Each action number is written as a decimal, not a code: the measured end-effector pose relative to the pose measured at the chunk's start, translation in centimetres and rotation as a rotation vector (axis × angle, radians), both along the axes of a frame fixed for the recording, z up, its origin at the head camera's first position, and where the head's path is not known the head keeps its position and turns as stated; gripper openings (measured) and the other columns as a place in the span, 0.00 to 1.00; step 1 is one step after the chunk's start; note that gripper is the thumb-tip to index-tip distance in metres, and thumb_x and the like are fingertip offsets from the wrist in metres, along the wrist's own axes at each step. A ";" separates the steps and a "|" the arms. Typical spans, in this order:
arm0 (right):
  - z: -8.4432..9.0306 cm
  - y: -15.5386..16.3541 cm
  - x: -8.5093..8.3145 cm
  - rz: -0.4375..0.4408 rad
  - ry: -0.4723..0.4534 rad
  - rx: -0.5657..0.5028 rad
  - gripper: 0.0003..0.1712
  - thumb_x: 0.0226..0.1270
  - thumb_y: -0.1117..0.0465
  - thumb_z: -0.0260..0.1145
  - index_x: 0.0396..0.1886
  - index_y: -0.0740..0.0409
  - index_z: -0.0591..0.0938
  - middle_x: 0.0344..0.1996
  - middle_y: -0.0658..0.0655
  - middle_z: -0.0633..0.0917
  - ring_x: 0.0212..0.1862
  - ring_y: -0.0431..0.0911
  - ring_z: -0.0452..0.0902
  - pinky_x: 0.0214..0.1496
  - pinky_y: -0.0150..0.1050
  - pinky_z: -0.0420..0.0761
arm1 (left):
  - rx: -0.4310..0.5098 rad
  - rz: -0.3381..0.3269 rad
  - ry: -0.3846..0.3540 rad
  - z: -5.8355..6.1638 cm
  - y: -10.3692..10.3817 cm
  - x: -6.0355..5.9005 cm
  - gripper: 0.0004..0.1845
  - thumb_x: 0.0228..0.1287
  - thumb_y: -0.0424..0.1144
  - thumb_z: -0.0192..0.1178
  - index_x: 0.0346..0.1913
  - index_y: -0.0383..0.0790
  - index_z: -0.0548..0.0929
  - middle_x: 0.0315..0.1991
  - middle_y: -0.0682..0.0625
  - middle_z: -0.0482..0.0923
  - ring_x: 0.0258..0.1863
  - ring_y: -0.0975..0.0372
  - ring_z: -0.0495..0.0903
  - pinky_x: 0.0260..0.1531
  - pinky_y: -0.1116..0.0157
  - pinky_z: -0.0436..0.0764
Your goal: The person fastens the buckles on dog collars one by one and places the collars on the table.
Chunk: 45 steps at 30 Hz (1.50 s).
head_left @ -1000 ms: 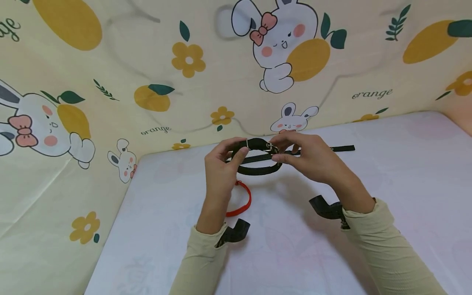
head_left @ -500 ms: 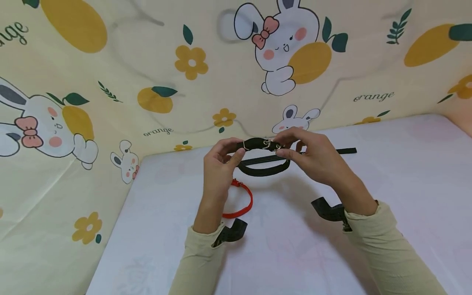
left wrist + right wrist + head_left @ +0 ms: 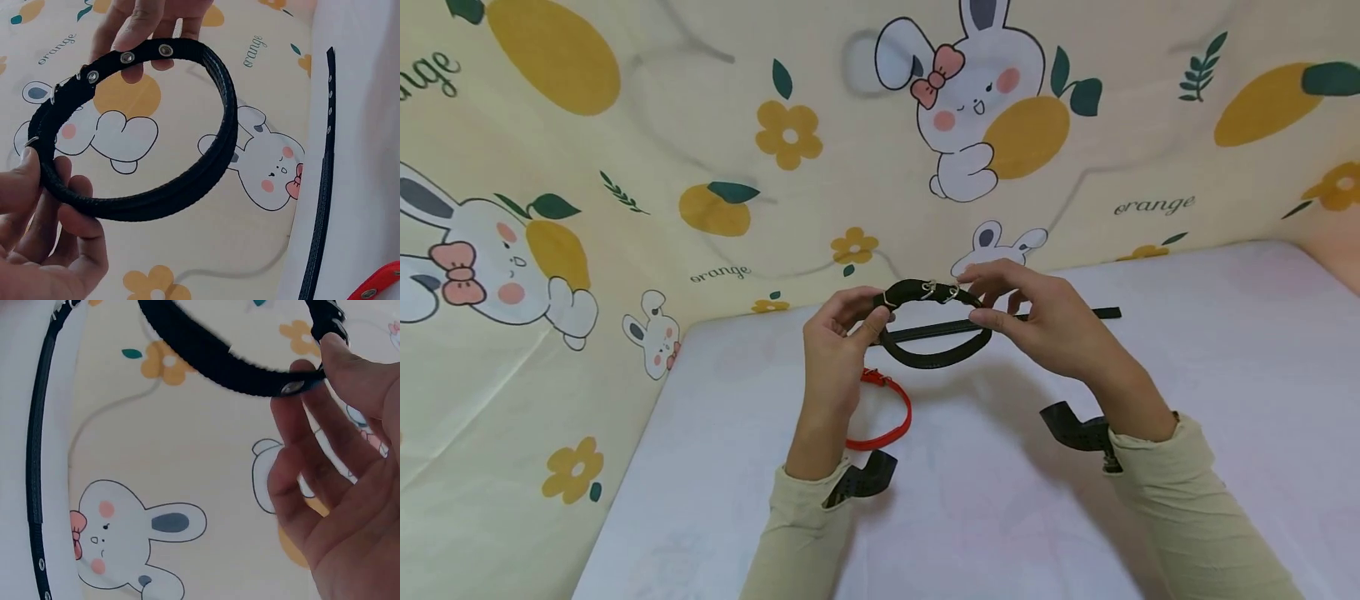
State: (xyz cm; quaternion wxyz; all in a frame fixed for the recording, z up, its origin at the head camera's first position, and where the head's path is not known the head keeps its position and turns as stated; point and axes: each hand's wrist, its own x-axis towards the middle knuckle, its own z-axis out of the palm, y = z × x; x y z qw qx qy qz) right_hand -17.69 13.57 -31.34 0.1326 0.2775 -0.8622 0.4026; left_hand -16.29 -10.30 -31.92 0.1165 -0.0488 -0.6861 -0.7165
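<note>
Cartoon rabbits and oranges cover the cream cloth backdrop (image 3: pixel 625 125) behind a pale lilac table (image 3: pixel 1187 400) in the head view, where a person holds a black collar (image 3: pixel 934 357) closed into a loop above the table's far edge. The left hand (image 3: pixel 833 358) pinches the loop's left end between thumb and forefinger, and the right hand (image 3: pixel 1045 321) pinches its right end just beside the metal rings, the other fingers lifted. Behind the loop a straight black strap (image 3: pixel 1075 316) lies flat on the table, and a red collar (image 3: pixel 887 417) lies below the left hand. From the left wrist, the black collar (image 3: pixel 187 181) hangs in the air as a ring; the left hand's fingers (image 3: pixel 75 219) curl round its lower left rim, while the right hand's fingertips (image 3: pixel 134 69) press behind the eyelet row at the top. The straight strap (image 3: pixel 322 206) runs down the right side and an end of the red collar (image 3: pixel 378 284) shows in the corner. From the right wrist, the right hand's thumb and fingers (image 3: pixel 300 425) pinch the collar (image 3: pixel 206 356) at an eyelet. The band looks light, flexible yet springy enough to keep its loop, so I judge it best gripped on the flat band near the hardware.
</note>
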 end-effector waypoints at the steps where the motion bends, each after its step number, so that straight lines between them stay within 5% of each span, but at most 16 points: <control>1: 0.0 0.1 0.0 0.010 0.005 0.000 0.22 0.67 0.61 0.69 0.60 0.44 0.79 0.47 0.49 0.86 0.44 0.37 0.80 0.44 0.30 0.78 | 0.003 -0.002 -0.009 0.1 0.0 0.0 0.14 0.62 0.26 0.65 0.50 0.32 0.83 0.37 0.53 0.86 0.38 0.62 0.85 0.40 0.69 0.85; 7: -0.1 -0.1 0.0 0.084 0.011 -0.069 0.20 0.69 0.64 0.66 0.58 0.47 0.82 0.56 0.51 0.84 0.48 0.34 0.80 0.42 0.28 0.84 | 0.023 0.007 -0.038 0.2 0.0 0.1 0.13 0.63 0.28 0.65 0.50 0.32 0.84 0.37 0.54 0.86 0.38 0.63 0.85 0.43 0.69 0.84; 15: 0.2 -0.5 0.2 0.005 -0.062 -0.131 0.14 0.72 0.61 0.64 0.55 0.49 0.82 0.52 0.50 0.85 0.44 0.31 0.79 0.42 0.24 0.81 | 0.118 0.032 -0.023 0.0 0.3 -0.1 0.12 0.62 0.26 0.66 0.48 0.29 0.84 0.34 0.55 0.86 0.36 0.63 0.86 0.39 0.71 0.82; 22: 0.5 -0.5 0.1 -0.107 -0.166 -0.184 0.14 0.73 0.56 0.63 0.56 0.45 0.82 0.46 0.52 0.88 0.42 0.39 0.82 0.44 0.24 0.79 | -0.051 -0.110 -0.084 0.1 -0.5 -0.1 0.19 0.62 0.29 0.67 0.56 0.41 0.82 0.46 0.45 0.87 0.42 0.61 0.86 0.44 0.69 0.84; 26: 0.7 -0.3 0.0 -0.105 -0.244 -0.221 0.15 0.75 0.55 0.61 0.57 0.45 0.82 0.49 0.54 0.87 0.44 0.41 0.83 0.45 0.25 0.80 | -0.118 -0.174 -0.044 -0.1 -1.1 -0.2 0.25 0.60 0.27 0.68 0.60 0.44 0.81 0.50 0.39 0.85 0.41 0.60 0.87 0.46 0.65 0.86; 32: 1.0 1.1 -0.2 0.084 -0.295 -0.061 0.28 0.73 0.53 0.63 0.71 0.38 0.70 0.67 0.47 0.75 0.59 0.45 0.79 0.56 0.32 0.78 | 0.000 -0.169 -0.018 -0.1 -1.7 -0.4 0.20 0.62 0.24 0.64 0.58 0.34 0.82 0.44 0.49 0.88 0.34 0.62 0.87 0.47 0.64 0.86; 37: 0.6 2.0 -0.4 0.232 -0.197 0.018 0.54 0.56 0.58 0.78 0.78 0.35 0.59 0.76 0.44 0.63 0.71 0.45 0.66 0.59 0.35 0.76 | 0.046 -0.172 -0.037 0.1 -2.1 -0.4 0.18 0.64 0.25 0.63 0.57 0.34 0.82 0.40 0.55 0.89 0.33 0.62 0.86 0.48 0.66 0.84; 45: 0.3 1.8 -0.5 0.231 -0.078 0.030 0.58 0.45 0.60 0.84 0.76 0.40 0.64 0.72 0.48 0.68 0.66 0.45 0.71 0.54 0.32 0.76 | 0.011 -0.206 -0.103 0.1 -1.9 -0.3 0.17 0.65 0.28 0.63 0.57 0.37 0.84 0.44 0.46 0.88 0.35 0.61 0.87 0.49 0.64 0.84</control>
